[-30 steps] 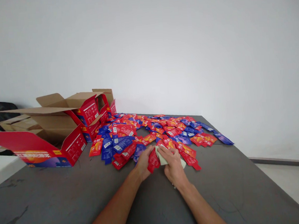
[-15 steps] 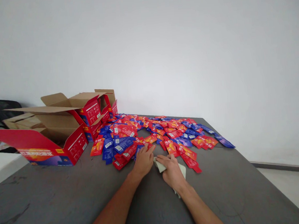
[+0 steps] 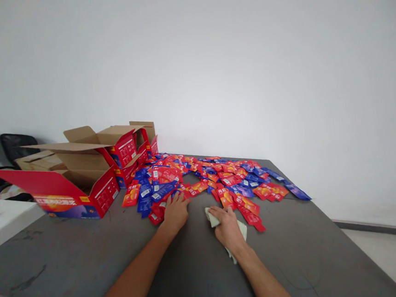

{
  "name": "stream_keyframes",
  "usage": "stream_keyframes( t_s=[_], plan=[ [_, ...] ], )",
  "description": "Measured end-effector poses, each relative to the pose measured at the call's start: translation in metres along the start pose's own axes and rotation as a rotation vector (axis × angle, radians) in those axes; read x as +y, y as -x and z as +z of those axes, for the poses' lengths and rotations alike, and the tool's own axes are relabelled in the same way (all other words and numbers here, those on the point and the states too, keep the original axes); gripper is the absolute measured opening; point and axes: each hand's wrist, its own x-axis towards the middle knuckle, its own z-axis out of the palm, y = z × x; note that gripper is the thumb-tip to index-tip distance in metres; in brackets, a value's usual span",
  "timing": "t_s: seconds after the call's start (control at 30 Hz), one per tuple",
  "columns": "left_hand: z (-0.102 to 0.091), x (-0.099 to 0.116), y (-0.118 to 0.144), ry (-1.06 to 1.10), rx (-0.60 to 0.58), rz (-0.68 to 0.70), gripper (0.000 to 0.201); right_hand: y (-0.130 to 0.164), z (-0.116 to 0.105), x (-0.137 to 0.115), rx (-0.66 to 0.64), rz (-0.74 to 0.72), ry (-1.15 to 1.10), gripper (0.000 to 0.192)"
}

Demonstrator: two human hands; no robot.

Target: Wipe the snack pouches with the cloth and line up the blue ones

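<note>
A pale wall is filling the background, and a dark grey table is stretching out in front of it. On the table's left side, open red-and-blue cartons are standing close together, their brown flaps jutting outward (the nearest one is showing its printed front). To the right of these, a wide heap of red and blue sachets is covering the far part of the table, many of them overlapping. The left hand is resting at the heap's near edge, fingers reaching over red sachets; whether it is gripping one, I cannot tell. The right hand is gripping a pale cloth, which is poking out on both sides of it.
</note>
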Motion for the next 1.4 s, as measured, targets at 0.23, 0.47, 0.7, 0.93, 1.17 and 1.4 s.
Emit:
stream_keyframes(
  t_s=[0.23, 0.47, 0.7, 0.93, 1.17, 1.4],
  plan=[
    [0.005, -0.018, -0.015, -0.105, 0.064, -0.064, 0.039, -0.002, 0.003, 0.006, 0.029, 0.031, -0.004, 0.076],
    [0.018, 0.020, -0.058, 0.100, 0.146, -0.013, 0.046, -0.005, -0.001, 0.007, 0.101, 0.053, -0.009, 0.076],
    [0.026, 0.042, -0.089, 0.376, 0.066, -0.101, 0.050, -0.004, 0.000, 0.010, 0.080, 0.058, -0.034, 0.080],
    [0.011, 0.031, -0.079, 0.655, 0.070, -0.112, 0.026, -0.005, -0.001, 0.012, 0.125, 0.075, -0.086, 0.077],
    [-0.026, 0.023, -0.063, 0.942, 0.210, -0.112, 0.019, -0.006, -0.003, 0.011, 0.167, 0.087, -0.143, 0.076],
    [-0.039, 0.038, -0.036, 1.202, 0.363, -0.141, 0.015, -0.007, -0.012, 0.001, 0.192, 0.007, -0.247, 0.081]
  ],
)
